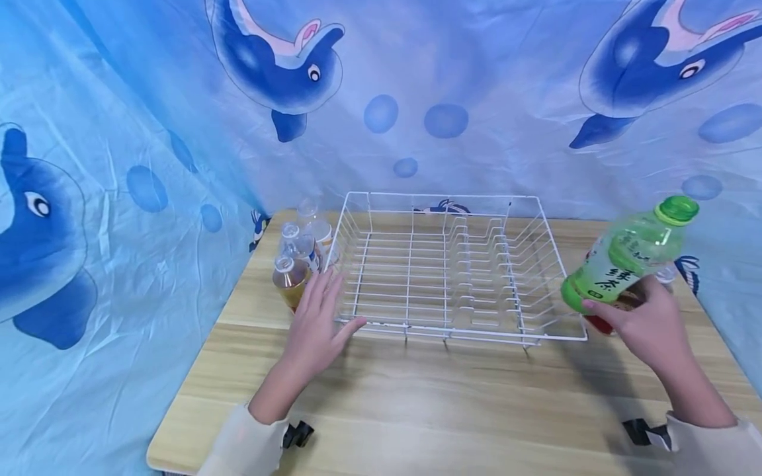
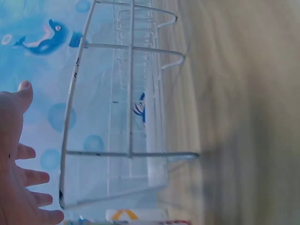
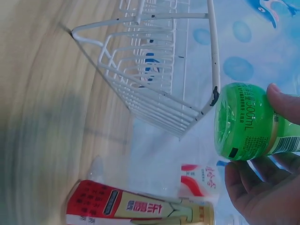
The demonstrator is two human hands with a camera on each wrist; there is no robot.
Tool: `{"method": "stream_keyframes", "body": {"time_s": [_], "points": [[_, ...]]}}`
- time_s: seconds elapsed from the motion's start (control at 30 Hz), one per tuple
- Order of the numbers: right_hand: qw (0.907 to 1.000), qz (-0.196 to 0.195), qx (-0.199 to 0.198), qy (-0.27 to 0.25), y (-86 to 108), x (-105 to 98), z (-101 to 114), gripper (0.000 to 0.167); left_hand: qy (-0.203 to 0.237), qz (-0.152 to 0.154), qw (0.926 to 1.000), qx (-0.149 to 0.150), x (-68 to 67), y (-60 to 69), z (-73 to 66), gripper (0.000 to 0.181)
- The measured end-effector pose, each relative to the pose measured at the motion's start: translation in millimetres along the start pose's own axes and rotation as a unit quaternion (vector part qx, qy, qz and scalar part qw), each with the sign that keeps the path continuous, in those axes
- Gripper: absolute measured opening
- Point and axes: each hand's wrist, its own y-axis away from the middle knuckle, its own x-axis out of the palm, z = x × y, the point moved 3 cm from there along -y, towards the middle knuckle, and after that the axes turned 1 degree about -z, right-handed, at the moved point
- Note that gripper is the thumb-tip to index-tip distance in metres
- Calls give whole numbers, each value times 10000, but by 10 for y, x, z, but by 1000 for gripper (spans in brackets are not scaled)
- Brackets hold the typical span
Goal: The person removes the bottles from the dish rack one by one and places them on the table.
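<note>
My right hand (image 1: 651, 327) grips a green-labelled plastic bottle (image 1: 625, 264) with a green cap. It leans to the right, above the table, just beyond the rack's right end. In the right wrist view, thumb and fingers lie on either side of the bottle near its base (image 3: 246, 122). A white wire dish rack (image 1: 452, 332) stands in the middle of the table. By its front left corner is my left hand (image 1: 318, 324), fingers spread and holding nothing. Whether those fingertips touch the rim cannot be told.
Left of the rack stand a bottle with amber liquid (image 1: 290, 283) and two clear bottles, partly behind the wires. Beneath my right hand is a red and gold bottle (image 3: 140, 208), near a red-and-white-labelled one (image 3: 199, 180). A blue dolphin-print curtain (image 1: 506, 158) surrounds the wooden table (image 1: 417, 403).
</note>
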Motion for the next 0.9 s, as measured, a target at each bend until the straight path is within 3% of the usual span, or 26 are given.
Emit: {"method": "stream_keyframes", "body": {"time_s": [0.2,0.37,0.47,0.57,0.73,0.9], "points": [[9989,-384,268,73,221,-145,-90,77,342,-223,9988,-288,40,124,55,87],[9972,-664,349,-6,372,-189,-185,79,656,-25,9932,-964,79,202,144,85],[9972,-618,429,-5,436,-166,-250,80,834,40,9877,-1324,96,270,218,82],[9972,-468,577,64,489,-138,-334,79,1000,32,9836,-1498,122,319,278,81],[9966,-387,719,135,581,-147,-496,82,1232,-20,9785,-1654,188,322,327,81],[9951,-253,802,528,672,-199,-705,83,1638,-57,9710,-1743,265,314,349,78]]}}
